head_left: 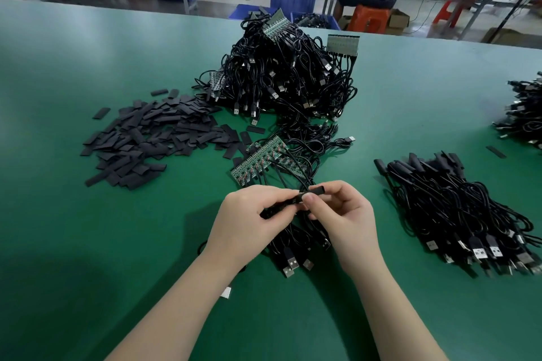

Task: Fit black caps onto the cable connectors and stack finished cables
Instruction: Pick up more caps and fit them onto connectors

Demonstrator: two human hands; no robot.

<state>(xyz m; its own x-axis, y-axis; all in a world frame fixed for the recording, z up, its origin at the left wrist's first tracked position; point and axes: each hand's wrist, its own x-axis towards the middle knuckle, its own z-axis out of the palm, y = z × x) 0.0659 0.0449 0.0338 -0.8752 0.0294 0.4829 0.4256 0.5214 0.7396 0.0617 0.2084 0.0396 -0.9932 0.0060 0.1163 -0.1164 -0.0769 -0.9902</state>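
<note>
Nearest us, our left hand and right hand both pinch a black cap over the green table, with the capped cable stack right, loose caps and uncapped cables beyond.

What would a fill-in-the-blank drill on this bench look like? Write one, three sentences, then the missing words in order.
1. The loose pile of black caps lies to the ____ of the big tangled heap of cables.
2. Both the left hand and the right hand pinch one black ____ between them.
3. The neat stack of capped cables lies on the ____ table.

Missing words: left; cap; green
</note>
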